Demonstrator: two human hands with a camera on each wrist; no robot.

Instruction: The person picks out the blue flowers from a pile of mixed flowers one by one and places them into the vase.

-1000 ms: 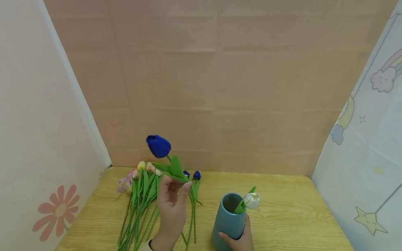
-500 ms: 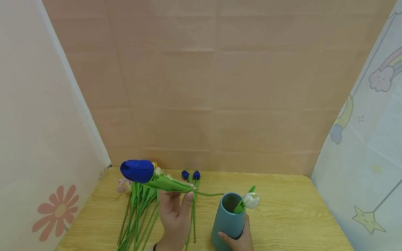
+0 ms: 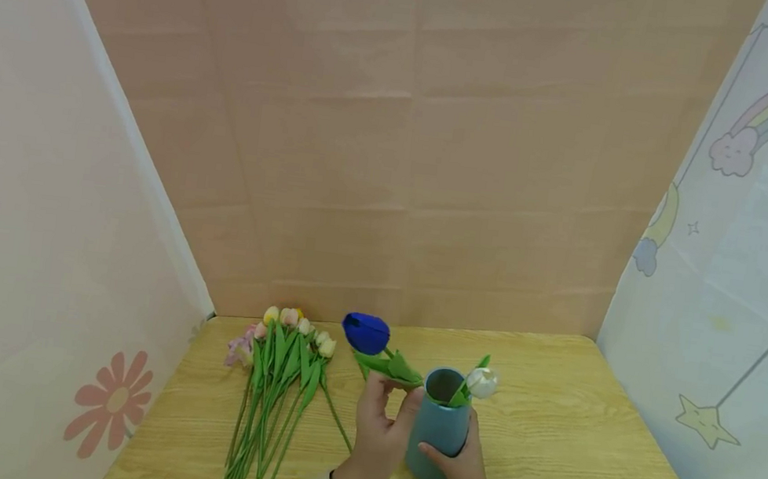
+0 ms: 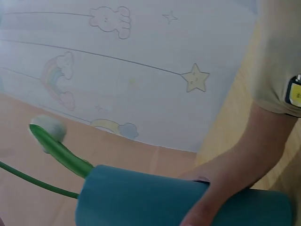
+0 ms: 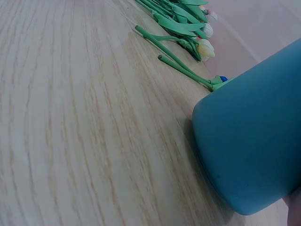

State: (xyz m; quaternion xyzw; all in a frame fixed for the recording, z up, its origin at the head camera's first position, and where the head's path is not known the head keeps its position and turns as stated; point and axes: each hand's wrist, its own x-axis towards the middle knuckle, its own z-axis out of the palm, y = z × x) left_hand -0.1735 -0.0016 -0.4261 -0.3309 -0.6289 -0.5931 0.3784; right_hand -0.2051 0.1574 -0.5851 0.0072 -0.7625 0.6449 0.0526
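Note:
My left hand (image 3: 379, 436) pinches a blue tulip (image 3: 366, 334) just below its green leaves, left of the vase's mouth. In the left wrist view a green stem (image 4: 37, 182) runs to the rim of the blue-grey vase (image 3: 436, 435). My right hand (image 3: 467, 470) grips the vase's lower right side, thumb across the front, as it stands on the table. A white tulip (image 3: 482, 383) is in the vase and leans right over the rim. The held tulip and left hand cover most of the loose blue tulips behind them.
Left on the wood-grain table (image 3: 568, 434) lies a bunch of tulips (image 3: 279, 378) in white, pink and yellow, stems toward me. A pink flower (image 3: 241, 346) lies at its left edge. Hanging cloths close off the back and both sides.
My left hand has moved right to the vase, turning the blue tulip so its stem points to the mouth. The right hand and vase have stayed in place.

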